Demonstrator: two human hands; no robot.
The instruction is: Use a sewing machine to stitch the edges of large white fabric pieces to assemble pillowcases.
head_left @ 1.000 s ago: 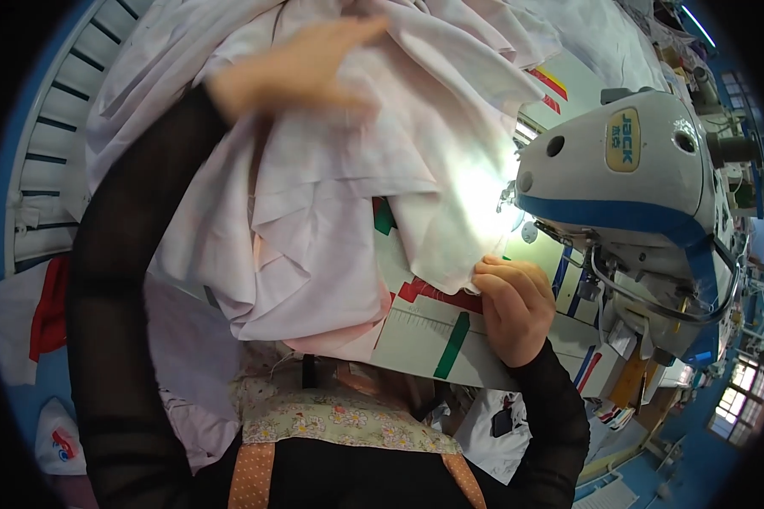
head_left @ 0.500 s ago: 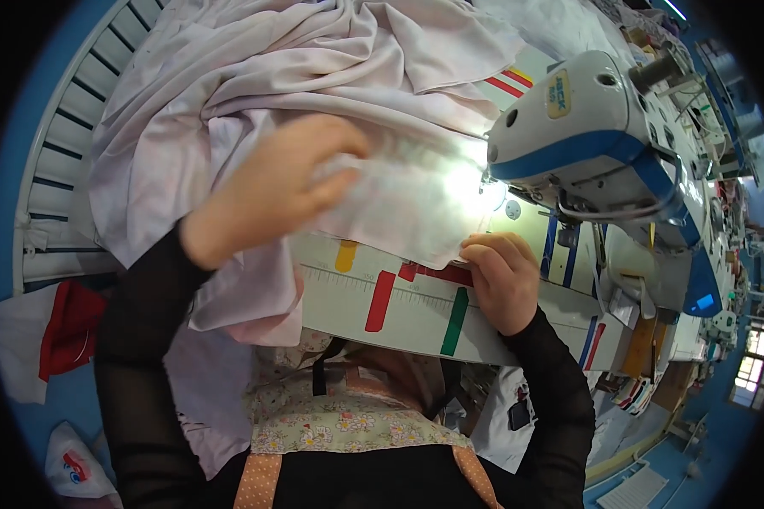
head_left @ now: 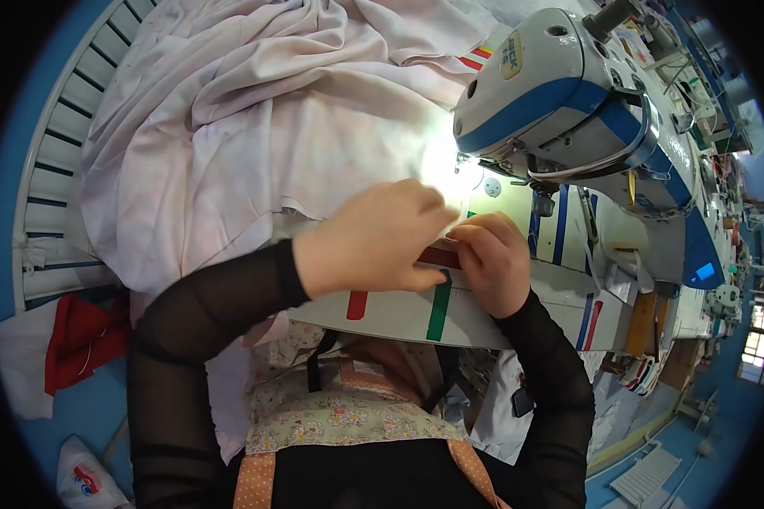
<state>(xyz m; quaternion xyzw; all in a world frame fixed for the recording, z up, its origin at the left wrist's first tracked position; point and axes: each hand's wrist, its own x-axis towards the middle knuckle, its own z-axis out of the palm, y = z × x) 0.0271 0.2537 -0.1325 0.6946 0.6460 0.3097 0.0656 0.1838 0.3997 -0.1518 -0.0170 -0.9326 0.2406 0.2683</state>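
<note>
Both my hands, left (head_left: 373,237) and right (head_left: 494,259), press flat on the pale fabric (head_left: 297,127) beside the sewing machine (head_left: 569,110), each grip's closure hidden from me.

A small lamp under the head of the sewing machine (head_left: 569,93) is throwing hard white glare onto the pale fabric (head_left: 255,127) and washing out all detail there. The rest is sitting in even, fairly bright daylight, with soft shadows lying in the folds. The left hand (head_left: 373,237) is looking slightly blurred. Fisheye distortion is bending straight edges near the rim, and the corners are fading to black.
</note>
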